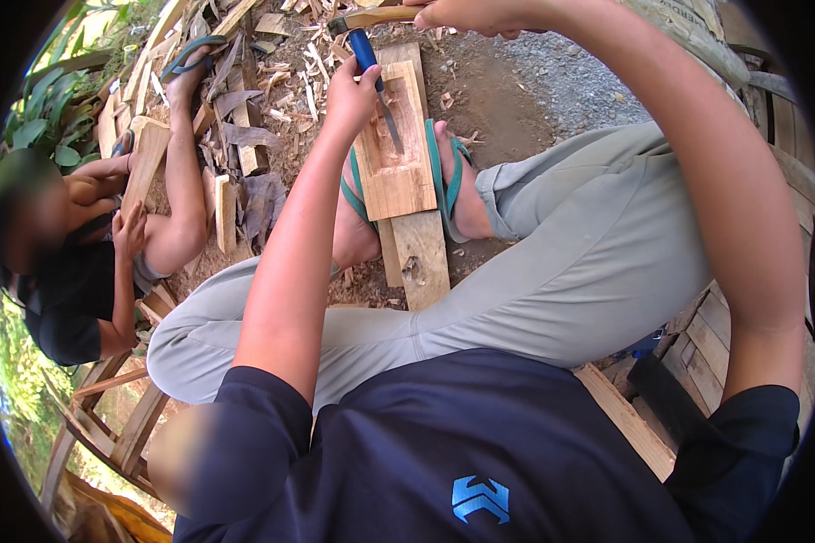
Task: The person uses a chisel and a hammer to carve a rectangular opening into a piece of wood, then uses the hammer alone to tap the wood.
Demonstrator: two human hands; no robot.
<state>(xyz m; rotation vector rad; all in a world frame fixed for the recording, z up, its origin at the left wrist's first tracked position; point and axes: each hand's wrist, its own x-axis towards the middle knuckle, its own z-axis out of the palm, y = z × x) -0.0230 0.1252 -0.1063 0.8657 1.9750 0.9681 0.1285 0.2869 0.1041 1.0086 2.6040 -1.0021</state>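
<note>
My left hand [353, 98] is wrapped round a chisel [363, 50] with a blue handle. Its steel blade slants down into the hollow of a carved wooden block [398, 185]. Up at the top edge, my right hand [480, 15] grips the wooden handle of a hammer [380, 16]. The hammer's dark head is close by the top of the chisel handle; whether they touch I cannot tell. My feet in green flip-flops flank the block, which rests on a longer plank [421, 258].
At the left sits another person [81, 262], holding a wooden piece [147, 163]. Wood chips [290, 77] and offcuts litter the dirt ground. Grey gravel [580, 86] spreads at the upper right. Wooden boards [702, 339] stand by my right side.
</note>
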